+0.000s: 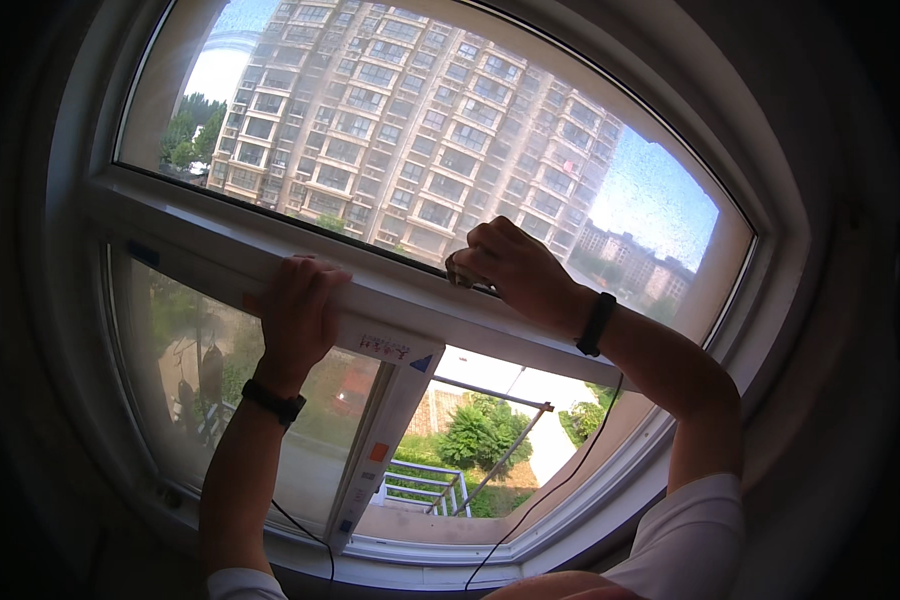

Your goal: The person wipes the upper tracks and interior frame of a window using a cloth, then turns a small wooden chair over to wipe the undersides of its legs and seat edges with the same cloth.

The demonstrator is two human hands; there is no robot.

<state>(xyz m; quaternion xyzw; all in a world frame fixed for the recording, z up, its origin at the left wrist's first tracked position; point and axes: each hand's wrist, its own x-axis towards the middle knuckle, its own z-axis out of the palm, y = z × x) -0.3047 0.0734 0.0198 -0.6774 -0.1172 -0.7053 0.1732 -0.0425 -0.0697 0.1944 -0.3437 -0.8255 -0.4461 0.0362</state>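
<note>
My left hand (298, 311) grips the white crossbar (412, 289) of a window, its fingers bent over the bar's ledge. Up and to the right, my right hand (521, 274) is closed around a small brownish crumpled thing (461, 271), perhaps a rag, mostly hidden by the fingers. It is at the bottom edge of the large upper glass pane (405, 142), just above the crossbar. Streaks and specks show on that pane. Below the bar, a sliding sash (367, 457) with stickers and printed writing stands at the left.
Right of the sash the window is open, showing a metal rail (427, 491), a thin pole (506, 454) and greenery (484, 435) outside. A black cable (570, 480) hangs across the opening. Another dark cord (304, 529) hangs near my left forearm. A tall apartment building (412, 112) stands beyond the glass.
</note>
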